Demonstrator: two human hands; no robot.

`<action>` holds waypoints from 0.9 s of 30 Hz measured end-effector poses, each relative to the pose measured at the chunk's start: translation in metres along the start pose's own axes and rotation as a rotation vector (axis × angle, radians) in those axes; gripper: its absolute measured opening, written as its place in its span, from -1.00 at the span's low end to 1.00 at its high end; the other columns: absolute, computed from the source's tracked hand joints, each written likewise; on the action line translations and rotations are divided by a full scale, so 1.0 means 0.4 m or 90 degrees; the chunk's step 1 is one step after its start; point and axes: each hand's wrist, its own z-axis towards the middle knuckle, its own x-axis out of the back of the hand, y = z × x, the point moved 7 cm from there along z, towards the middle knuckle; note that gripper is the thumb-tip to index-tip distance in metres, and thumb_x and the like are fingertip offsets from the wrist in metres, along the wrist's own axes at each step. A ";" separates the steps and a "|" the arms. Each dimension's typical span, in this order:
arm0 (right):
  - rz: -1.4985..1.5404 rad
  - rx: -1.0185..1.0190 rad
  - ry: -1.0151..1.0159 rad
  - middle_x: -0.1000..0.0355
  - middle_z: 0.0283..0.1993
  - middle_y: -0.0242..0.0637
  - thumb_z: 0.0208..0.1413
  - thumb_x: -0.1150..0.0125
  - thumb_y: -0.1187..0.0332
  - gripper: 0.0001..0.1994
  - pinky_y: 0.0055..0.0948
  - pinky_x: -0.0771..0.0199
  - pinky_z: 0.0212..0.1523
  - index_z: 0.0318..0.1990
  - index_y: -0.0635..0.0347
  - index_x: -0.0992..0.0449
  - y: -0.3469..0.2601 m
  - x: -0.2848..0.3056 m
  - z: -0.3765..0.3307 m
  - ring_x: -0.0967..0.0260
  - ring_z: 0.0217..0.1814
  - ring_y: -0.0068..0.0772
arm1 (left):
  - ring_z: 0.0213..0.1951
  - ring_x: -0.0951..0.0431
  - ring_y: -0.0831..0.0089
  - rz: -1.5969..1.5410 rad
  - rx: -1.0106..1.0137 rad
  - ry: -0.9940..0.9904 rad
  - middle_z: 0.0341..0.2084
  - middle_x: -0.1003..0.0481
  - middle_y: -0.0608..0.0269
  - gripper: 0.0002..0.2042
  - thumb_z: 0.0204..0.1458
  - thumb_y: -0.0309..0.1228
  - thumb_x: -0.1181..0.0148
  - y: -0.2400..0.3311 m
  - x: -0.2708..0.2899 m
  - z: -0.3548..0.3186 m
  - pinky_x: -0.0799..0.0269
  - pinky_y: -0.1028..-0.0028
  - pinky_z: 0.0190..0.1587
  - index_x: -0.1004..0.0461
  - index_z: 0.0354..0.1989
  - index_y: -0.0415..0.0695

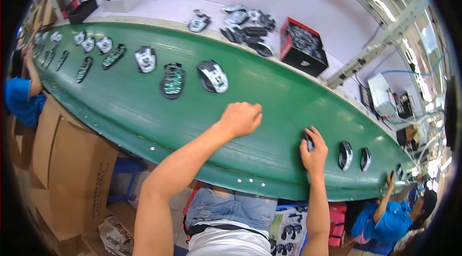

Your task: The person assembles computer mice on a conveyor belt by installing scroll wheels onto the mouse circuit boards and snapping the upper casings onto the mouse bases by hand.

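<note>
My left hand (242,119) hovers over the middle of the green belt (269,90), its fingers curled closed; whatever is in them, if anything, is hidden. To the right, my right hand (315,153) has its thumb and fingers around a dark computer mouse (309,142) at the belt's surface, mostly covered by the hand. Nearest my left hand lies an open mouse shell (214,76) in black and white. Beside it sits a mouse base with a green circuit board (173,80). Two assembled mice (345,155) stand right of my right hand.
More shells (145,59) and board-fitted bases (113,56) line the belt's left. Along the back ledge are a pile of mouse parts (248,27), a black-and-red box (303,46) of small parts and a white bin (124,0). Blue-shirted co-workers sit at both ends; cardboard boxes (72,169) stand lower left.
</note>
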 end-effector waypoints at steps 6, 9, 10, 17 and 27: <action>-0.209 0.038 0.061 -0.32 0.28 0.03 -0.02 -0.23 0.43 -0.64 -0.07 -0.28 0.26 -0.01 0.27 -0.54 0.061 0.068 -0.023 -0.27 0.28 0.12 | -0.47 -0.60 0.02 -0.063 0.074 0.014 -0.57 -0.56 0.02 -0.84 0.07 -0.30 -0.18 -0.012 0.015 0.003 -0.51 0.08 -0.39 -0.55 -0.34 -0.12; -0.045 0.036 0.098 -0.33 0.25 0.01 0.00 -0.18 0.48 -0.64 -0.09 -0.25 0.26 0.01 0.31 -0.50 -0.065 0.092 0.014 -0.26 0.28 0.09 | -0.62 -0.44 0.41 -0.422 0.180 -0.002 -0.59 -0.49 0.25 -0.71 0.21 -0.14 -0.13 -0.040 -0.023 0.005 -0.34 0.39 -0.55 -0.53 -0.19 -0.13; 0.026 0.104 0.065 -0.38 0.19 -0.02 -0.01 -0.20 0.50 -0.63 -0.16 -0.35 0.16 0.02 0.30 -0.50 -0.137 0.086 0.030 -0.36 0.19 0.02 | -0.65 -0.35 0.53 -0.601 0.212 -0.029 -0.57 -0.45 0.33 -0.66 0.26 -0.08 -0.07 -0.027 -0.049 0.007 -0.26 0.51 -0.59 -0.50 -0.13 -0.13; 0.297 0.192 -0.143 -0.47 -0.14 -0.10 -0.10 -0.38 0.56 -0.64 -0.29 -0.54 -0.15 -0.07 0.23 -0.52 -0.362 -0.146 0.063 -0.53 -0.20 -0.12 | -0.53 -0.23 0.67 -0.904 0.278 -0.118 -0.46 -0.34 0.41 -0.52 0.35 0.04 0.15 0.005 -0.107 -0.015 -0.12 0.61 -0.51 -0.30 0.16 -0.12; 0.516 -0.021 -0.140 -0.42 -0.29 -0.39 0.11 -0.18 0.56 -0.78 -0.70 -0.31 -0.51 -0.08 0.30 -0.45 -0.145 -0.232 0.068 -0.33 -0.51 -0.72 | -0.26 -0.57 0.13 -0.111 -0.075 0.035 -0.26 -0.51 0.05 -0.69 0.14 -0.19 -0.18 0.080 0.031 0.004 -0.48 0.22 -0.22 -0.47 -0.15 -0.20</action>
